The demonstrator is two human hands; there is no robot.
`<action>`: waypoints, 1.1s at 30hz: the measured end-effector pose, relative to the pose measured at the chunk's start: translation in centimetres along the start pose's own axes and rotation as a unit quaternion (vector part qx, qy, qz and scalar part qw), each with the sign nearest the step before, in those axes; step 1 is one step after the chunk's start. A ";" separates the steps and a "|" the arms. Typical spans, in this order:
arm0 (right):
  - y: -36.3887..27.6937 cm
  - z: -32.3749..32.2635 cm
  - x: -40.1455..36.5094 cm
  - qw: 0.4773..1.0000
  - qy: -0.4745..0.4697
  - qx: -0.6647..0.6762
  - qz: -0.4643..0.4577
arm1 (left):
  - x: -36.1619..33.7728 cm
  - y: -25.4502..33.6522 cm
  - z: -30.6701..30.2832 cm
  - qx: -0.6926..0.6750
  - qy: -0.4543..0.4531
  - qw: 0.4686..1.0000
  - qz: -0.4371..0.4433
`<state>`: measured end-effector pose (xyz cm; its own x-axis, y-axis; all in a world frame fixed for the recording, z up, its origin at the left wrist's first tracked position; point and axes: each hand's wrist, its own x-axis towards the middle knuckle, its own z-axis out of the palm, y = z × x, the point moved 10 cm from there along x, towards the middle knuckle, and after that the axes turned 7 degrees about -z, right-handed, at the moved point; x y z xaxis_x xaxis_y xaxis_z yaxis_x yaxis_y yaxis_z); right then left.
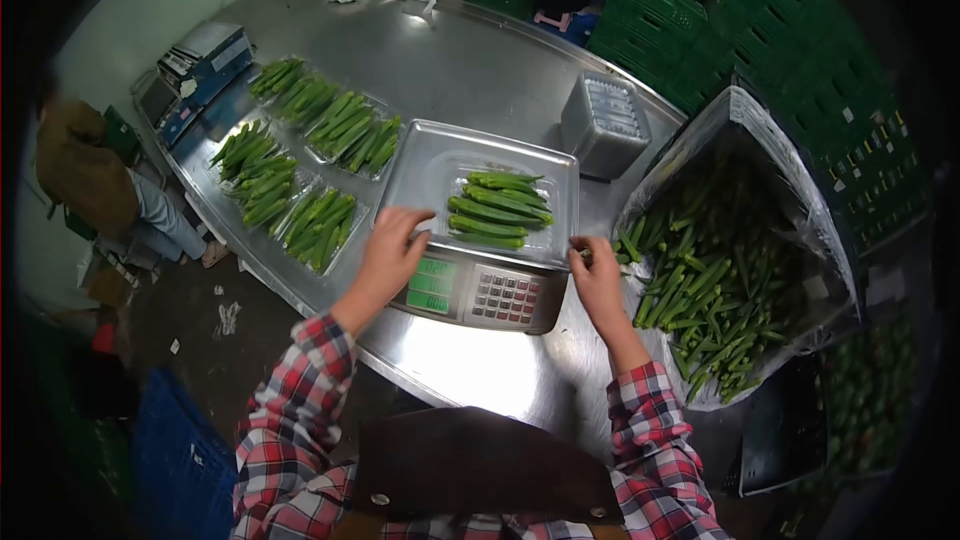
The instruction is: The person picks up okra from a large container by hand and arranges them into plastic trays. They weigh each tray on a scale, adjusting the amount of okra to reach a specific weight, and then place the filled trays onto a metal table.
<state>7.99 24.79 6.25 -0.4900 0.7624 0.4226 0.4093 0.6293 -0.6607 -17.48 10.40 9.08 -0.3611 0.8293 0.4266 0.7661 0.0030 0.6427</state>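
Plaid sleeves low centre | left hand: fingers curled over okra tray rim | right hand: fingers at scale corner | grip unclear on both | tip: hands off before reading weight

Green okra lies in a clear tray on the silver scale pan, whose display glows green. The desk is grey steel. Both sleeves are red, white and dark plaid. Green crates stand beyond the desk's far edge.
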 end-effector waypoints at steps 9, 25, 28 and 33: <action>-1.4 2.1 0.9 0.999 -0.008 0.040 0.003 | 6.6 -1.6 8.9 0.138 -0.194 0.965 0.108; -3.0 4.4 -13.3 0.944 -0.283 0.149 0.080 | -15.6 -1.4 11.9 -0.446 -0.340 0.743 -0.365; -0.4 5.0 -16.4 0.920 -0.343 0.132 0.138 | -19.9 -0.9 14.0 -0.411 -0.413 0.731 -0.355; 2.6 6.1 -21.1 0.852 -0.480 0.085 0.193 | -20.5 -2.4 13.9 -0.253 -0.453 0.795 -0.314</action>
<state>14.75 9.39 -8.16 -0.7808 0.3825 -0.4940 0.6051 0.2662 -0.7504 -4.51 1.21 -10.03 0.1191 0.8163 -0.5653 0.1909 0.5399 0.8198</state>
